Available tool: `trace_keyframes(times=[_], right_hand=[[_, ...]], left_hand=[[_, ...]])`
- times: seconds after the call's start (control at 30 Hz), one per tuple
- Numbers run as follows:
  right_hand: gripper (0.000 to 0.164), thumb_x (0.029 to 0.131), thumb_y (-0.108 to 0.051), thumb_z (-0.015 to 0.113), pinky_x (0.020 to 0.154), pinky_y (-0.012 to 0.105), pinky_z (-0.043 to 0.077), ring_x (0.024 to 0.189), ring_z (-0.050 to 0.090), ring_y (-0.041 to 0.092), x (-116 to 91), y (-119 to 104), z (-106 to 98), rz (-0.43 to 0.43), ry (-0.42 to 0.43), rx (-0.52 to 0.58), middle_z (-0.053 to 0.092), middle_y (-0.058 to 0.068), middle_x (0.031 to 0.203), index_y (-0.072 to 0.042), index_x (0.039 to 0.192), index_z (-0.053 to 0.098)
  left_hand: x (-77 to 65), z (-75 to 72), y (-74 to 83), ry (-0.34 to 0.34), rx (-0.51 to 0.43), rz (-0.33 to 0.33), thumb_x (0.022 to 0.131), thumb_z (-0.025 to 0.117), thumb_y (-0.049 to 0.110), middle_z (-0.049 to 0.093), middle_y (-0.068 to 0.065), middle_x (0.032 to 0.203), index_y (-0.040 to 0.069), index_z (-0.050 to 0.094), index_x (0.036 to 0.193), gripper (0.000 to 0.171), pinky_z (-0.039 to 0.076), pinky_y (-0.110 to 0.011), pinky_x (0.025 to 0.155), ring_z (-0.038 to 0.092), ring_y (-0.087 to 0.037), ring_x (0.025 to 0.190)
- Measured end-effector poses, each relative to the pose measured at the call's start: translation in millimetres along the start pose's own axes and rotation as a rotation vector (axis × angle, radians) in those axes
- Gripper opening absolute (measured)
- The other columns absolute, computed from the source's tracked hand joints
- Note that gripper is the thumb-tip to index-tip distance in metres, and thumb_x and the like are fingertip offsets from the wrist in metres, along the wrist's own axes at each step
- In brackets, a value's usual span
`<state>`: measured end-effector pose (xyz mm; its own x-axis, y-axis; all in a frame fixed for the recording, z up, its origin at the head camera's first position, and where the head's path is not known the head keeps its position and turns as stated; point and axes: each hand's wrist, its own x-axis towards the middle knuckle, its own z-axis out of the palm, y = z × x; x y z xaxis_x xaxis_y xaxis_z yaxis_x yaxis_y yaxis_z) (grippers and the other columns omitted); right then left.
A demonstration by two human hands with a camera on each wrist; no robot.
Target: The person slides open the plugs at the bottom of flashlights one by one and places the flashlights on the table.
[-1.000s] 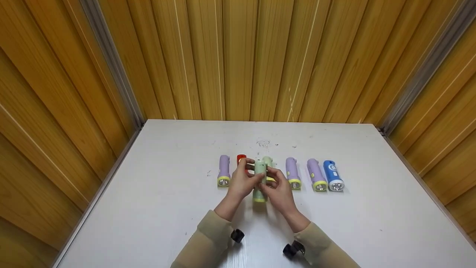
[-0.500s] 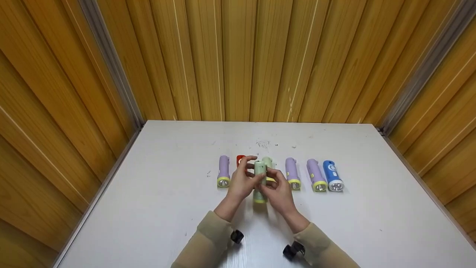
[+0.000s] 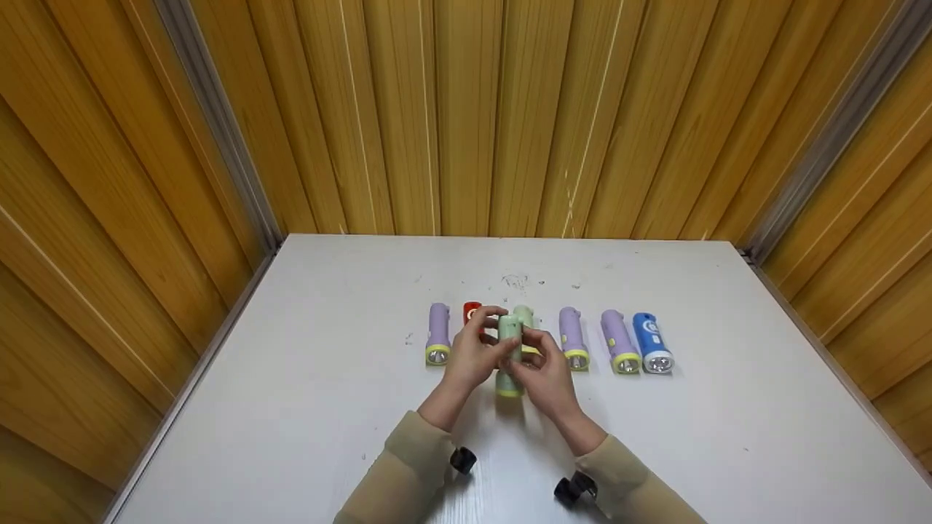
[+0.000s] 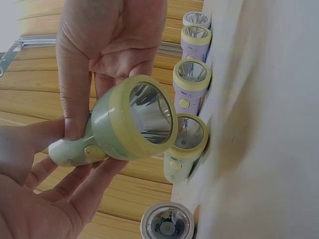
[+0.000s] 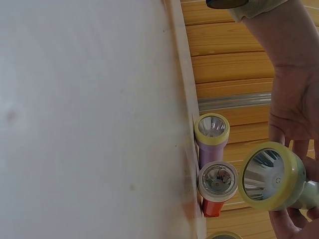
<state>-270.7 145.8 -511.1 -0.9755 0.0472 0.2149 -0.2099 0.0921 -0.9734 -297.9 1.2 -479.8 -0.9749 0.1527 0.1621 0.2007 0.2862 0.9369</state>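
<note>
Both hands hold a mint-green flashlight (image 3: 510, 327) with a yellow head ring, raised over the white table. Its tail points away from the person in the head view. The lens (image 5: 264, 174) faces the wrist cameras, and a yellow switch (image 4: 93, 152) shows on the body. My left hand (image 3: 473, 356) grips it from the left, the index finger near the tail end. From the right, my right hand (image 3: 547, 375) pinches the body between thumb and fingers. Just behind lies a second mint-green flashlight (image 3: 524, 314), partly hidden by the held one.
A row of flashlights lies across the table (image 3: 328, 407): a purple one (image 3: 438, 327) at left, a red one (image 3: 472, 309) partly behind the left hand, two more purple ones rightward, and a blue one (image 3: 648, 331) at the right end. Wood-patterned walls (image 3: 466, 116) enclose the table.
My left index finger has lifted a little and come over toward the flashlight's tail end. The flashlight, the right hand and the row on the table stay nearly where they were.
</note>
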Motion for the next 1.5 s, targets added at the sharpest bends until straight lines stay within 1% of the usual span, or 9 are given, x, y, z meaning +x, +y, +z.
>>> trace_keyframes(times=[0.17, 0.3, 0.5, 0.77, 0.93, 1.07, 1.23, 1.37, 1.5], right_hand=[[0.051, 0.088, -0.003, 0.078, 0.088, 0.023, 0.058, 0.108, 0.070, 0.028, -1.2, -2.0, 0.2, -0.007, -0.004, -0.007, 0.062, 0.023, 0.131, 0.002, 0.134, 0.055], [0.052, 0.089, -0.005, 0.078, 0.089, 0.024, 0.058, 0.109, 0.070, 0.029, -2.6, -2.5, 0.5, 0.000, -0.008, -0.017, 0.062, 0.022, 0.133, 0.002, 0.134, 0.055], [0.052, 0.088, -0.002, 0.078, 0.089, 0.023, 0.059, 0.108, 0.070, 0.030, -2.5, -2.4, 0.7, 0.001, -0.003, -0.007, 0.061, 0.023, 0.132, 0.003, 0.134, 0.056], [0.051, 0.089, -0.002, 0.077, 0.089, 0.024, 0.059, 0.108, 0.070, 0.029, -2.4, -2.4, 0.5, -0.003, -0.006, -0.003, 0.060, 0.024, 0.133, 0.003, 0.135, 0.055], [0.051, 0.088, -0.002, 0.077, 0.088, 0.023, 0.058, 0.107, 0.070, 0.028, -2.3, -2.0, 1.1, 0.002, -0.009, 0.003, 0.061, 0.023, 0.133, 0.003, 0.134, 0.055], [0.052, 0.088, -0.002, 0.077, 0.087, 0.022, 0.058, 0.106, 0.069, 0.028, -2.3, -1.9, 1.7, -0.004, -0.011, 0.005, 0.061, 0.023, 0.132, 0.004, 0.134, 0.054], [0.052, 0.088, 0.000, 0.077, 0.088, 0.022, 0.058, 0.106, 0.070, 0.026, -2.2, -1.4, 2.1, -0.003, -0.014, 0.010, 0.061, 0.023, 0.132, 0.004, 0.135, 0.054], [0.052, 0.088, 0.001, 0.076, 0.088, 0.022, 0.059, 0.105, 0.070, 0.025, -2.1, -0.9, 2.1, 0.000, -0.015, 0.022, 0.060, 0.024, 0.131, 0.005, 0.135, 0.054], [0.052, 0.088, 0.000, 0.076, 0.088, 0.022, 0.059, 0.105, 0.070, 0.025, -2.4, -1.5, 1.7, 0.006, -0.013, 0.018, 0.061, 0.023, 0.132, 0.005, 0.135, 0.054]], left_hand=[[1.0, -0.3, -0.6, -0.005, -0.009, 0.022, 0.090, 0.080, 0.017, 0.070, -0.015, 0.120, 0.018, 0.060, 0.127, 0.042, 0.057, -0.028, 0.063, 0.065, -0.024, 0.090], [0.7, -0.7, -1.2, -0.005, -0.020, 0.025, 0.090, 0.079, 0.015, 0.069, -0.016, 0.118, 0.016, 0.060, 0.127, 0.042, 0.058, -0.027, 0.062, 0.064, -0.023, 0.089], [0.3, -1.3, -0.2, -0.005, -0.021, 0.023, 0.090, 0.079, 0.015, 0.069, -0.015, 0.118, 0.016, 0.061, 0.127, 0.042, 0.057, -0.027, 0.062, 0.064, -0.022, 0.089], [0.8, -1.2, 0.4, -0.009, -0.017, 0.025, 0.091, 0.078, 0.016, 0.069, -0.015, 0.118, 0.015, 0.061, 0.128, 0.041, 0.057, -0.027, 0.063, 0.064, -0.023, 0.090], [0.1, -1.5, -0.5, -0.005, -0.004, 0.052, 0.090, 0.078, 0.014, 0.071, -0.016, 0.116, 0.013, 0.062, 0.128, 0.041, 0.056, -0.027, 0.065, 0.065, -0.025, 0.089], [-0.1, -1.6, -1.4, -0.004, -0.014, 0.072, 0.090, 0.078, 0.013, 0.070, -0.018, 0.114, 0.011, 0.063, 0.127, 0.041, 0.055, -0.028, 0.066, 0.066, -0.027, 0.088], [-0.3, -1.4, -0.4, -0.009, -0.019, 0.057, 0.091, 0.077, 0.012, 0.069, -0.018, 0.116, 0.011, 0.063, 0.128, 0.040, 0.055, -0.028, 0.067, 0.064, -0.025, 0.087], [0.4, -0.8, -1.0, -0.015, -0.013, 0.058, 0.091, 0.076, 0.012, 0.069, -0.019, 0.117, 0.011, 0.062, 0.128, 0.040, 0.055, -0.027, 0.065, 0.064, -0.024, 0.086], [0.5, -0.7, -0.7, -0.015, -0.002, 0.051, 0.091, 0.076, 0.012, 0.069, -0.018, 0.116, 0.011, 0.062, 0.129, 0.040, 0.055, -0.026, 0.065, 0.064, -0.023, 0.086]])
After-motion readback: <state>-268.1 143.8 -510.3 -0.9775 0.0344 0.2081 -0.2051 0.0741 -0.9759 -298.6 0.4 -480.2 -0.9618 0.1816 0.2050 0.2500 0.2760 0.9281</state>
